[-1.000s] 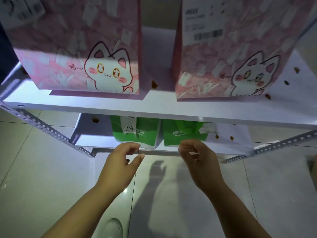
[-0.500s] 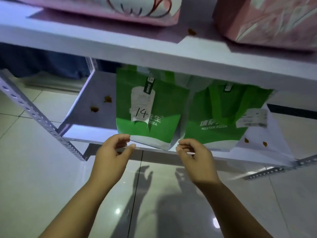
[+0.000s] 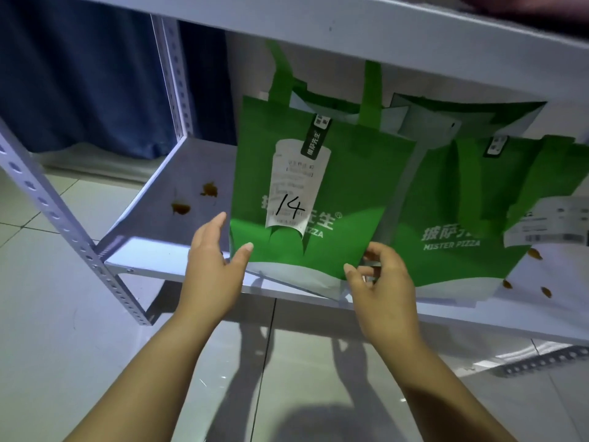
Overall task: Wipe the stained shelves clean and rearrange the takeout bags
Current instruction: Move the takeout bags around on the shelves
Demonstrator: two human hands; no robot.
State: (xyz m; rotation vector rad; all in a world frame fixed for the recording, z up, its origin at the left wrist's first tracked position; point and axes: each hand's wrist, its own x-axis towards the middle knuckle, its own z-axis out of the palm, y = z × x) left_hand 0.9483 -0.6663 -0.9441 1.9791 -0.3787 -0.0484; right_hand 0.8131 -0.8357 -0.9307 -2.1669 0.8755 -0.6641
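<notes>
Green non-woven tote bag with the receipt marked 14 (image 3: 350, 186) stands at the front edge of the white metal lower shelf (image 3: 149, 250). It looks light and soft-sided, likely to sag, so I'd take it by both bottom corners. My left hand (image 3: 213, 266) lies spread against its lower left edge, and my right hand (image 3: 382, 282) curls at its lower right corner, pinching or not I cannot tell. Count: two green bags, the second (image 3: 462, 202) just right of it; five brown stains, two (image 3: 180, 208) to its left and three (image 3: 534, 254) beyond the second bag.

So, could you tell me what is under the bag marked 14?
The bag stands on the lower shelf. Two stains show to its left; any beneath it are covered.
</notes>
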